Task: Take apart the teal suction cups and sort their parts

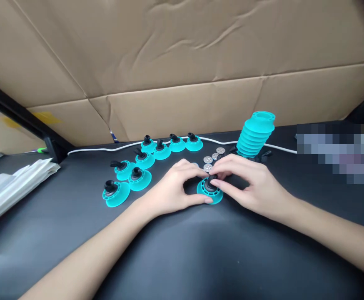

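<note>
In front of me on the dark table sits a turquoise cone-shaped base (202, 192) with a slotted rim. My left hand (172, 189) grips it from the left, thumb on the near side and fingers curled behind. My right hand (255, 181) pinches a black swivel-like fitting (212, 181) at the base's centre between thumb and fingers. Just behind lie several round silver discs (208, 159) with a cut-out pattern. Several loose black fittings (265, 156) lie past my right hand, partly hidden, around a leaning stack of turquoise bases (253, 135).
Several turquoise bases with black fittings (140, 179) stand in a slanting group at left and back. A white cable (107, 149) runs behind them, before a cardboard wall (182, 112). White packets (19, 187) lie at left. A blurred patch covers the right side.
</note>
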`<state>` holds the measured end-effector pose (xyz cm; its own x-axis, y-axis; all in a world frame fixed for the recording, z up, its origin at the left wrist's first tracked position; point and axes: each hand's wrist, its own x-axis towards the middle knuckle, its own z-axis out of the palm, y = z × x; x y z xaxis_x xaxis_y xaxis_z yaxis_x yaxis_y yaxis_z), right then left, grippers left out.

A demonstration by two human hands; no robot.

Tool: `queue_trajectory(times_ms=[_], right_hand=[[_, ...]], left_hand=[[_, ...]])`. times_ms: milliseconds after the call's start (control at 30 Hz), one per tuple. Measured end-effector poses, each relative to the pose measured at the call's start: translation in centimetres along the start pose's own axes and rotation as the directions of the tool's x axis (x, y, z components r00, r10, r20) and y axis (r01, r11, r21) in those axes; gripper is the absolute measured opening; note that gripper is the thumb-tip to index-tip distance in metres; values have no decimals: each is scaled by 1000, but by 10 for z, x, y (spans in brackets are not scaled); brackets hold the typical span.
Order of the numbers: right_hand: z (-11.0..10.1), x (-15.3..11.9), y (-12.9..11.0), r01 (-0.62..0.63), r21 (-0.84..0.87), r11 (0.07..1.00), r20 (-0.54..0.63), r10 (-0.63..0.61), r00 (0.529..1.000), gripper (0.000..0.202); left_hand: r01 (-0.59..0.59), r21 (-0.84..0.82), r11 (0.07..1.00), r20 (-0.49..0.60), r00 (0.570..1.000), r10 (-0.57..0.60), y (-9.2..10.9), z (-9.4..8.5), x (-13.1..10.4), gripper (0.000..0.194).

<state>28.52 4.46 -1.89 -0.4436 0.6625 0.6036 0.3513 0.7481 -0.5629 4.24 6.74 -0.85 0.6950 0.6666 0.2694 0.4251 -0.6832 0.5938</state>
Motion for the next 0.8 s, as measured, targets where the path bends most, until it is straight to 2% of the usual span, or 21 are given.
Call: queue_trajectory(times_ms=[133,233,400,600,800], right_hand=[[6,-5,-3,49,-14,999,56,-49,997,36],[9,-8,-7,73,-78,994,69,-68,995,35],[7,-8,-8,-5,-129,992,18,7,1000,37],[2,-6,-7,58,-71,996,103,-50,993,42],[2,-6,-7,23,-47,999,129,-17,991,45]], left_hand=[[-16,36,999,10,1000,15,2,1,2,34],[-22,34,999,19,1000,22,2,1,3,29],[5,18,1000,29,1000,-6,1,2,2,40],[8,16,1000,23,1000,-8,1,2,2,45],[12,11,1000,24,1000,-13,1,1,2,43]])
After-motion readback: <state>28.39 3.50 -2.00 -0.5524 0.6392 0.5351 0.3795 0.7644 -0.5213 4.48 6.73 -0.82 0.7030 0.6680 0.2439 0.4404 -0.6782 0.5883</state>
